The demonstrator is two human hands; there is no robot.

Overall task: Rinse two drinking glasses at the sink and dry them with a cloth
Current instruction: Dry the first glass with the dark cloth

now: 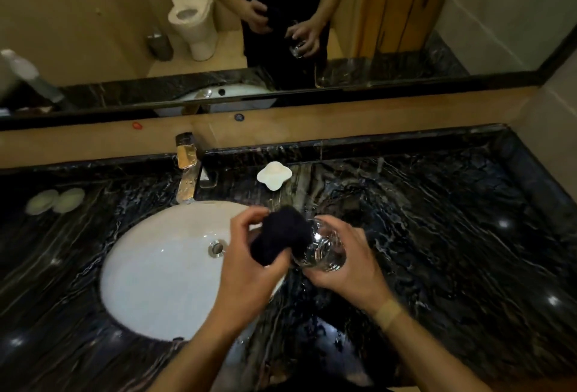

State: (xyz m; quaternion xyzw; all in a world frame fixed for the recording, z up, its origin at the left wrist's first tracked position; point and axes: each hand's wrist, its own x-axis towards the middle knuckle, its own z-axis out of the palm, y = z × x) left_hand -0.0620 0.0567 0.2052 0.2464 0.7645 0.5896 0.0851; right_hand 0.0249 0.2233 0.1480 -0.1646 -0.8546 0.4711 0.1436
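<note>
1. The left hand [249, 270] grips a dark cloth [281, 237]; its fingers [246, 220] curl over the top of the bundle and the thumb lies under it, so the cloth is bunched between them.
2. The right hand [349, 266] holds a clear glass [323, 249]; its fingers wrap round the far side of the glass and the thumb runs along the near side.
3. The glass lies tilted on its side in the right-hand fingers, its mouth turned toward the cloth.
4. The cloth sits just left of the right-hand fingers and touches the glass at its rim; whether any of it is inside the glass cannot be told.
5. Both hands are raised over the right edge of the white sink [156, 282], with the drain [216, 248] just left of the left-hand fingers.
6. A second glass [312, 188] seems to stand on the black marble counter [452, 235] beyond the right-hand fingers, but it is faint against the stone and hard to make out.
7. A white soap dish [274, 174] sits farther out past the fingers of both hands, near the back wall.
8. The tap [187, 170] stands beyond and to the left of the left-hand fingers, at the sink's back edge.
9. Two pale round pads [54, 201] lie well to the left of the left hand on the counter.
10. The mirror [93, 16] above the counter reflects both hands, the cloth and the glass.
</note>
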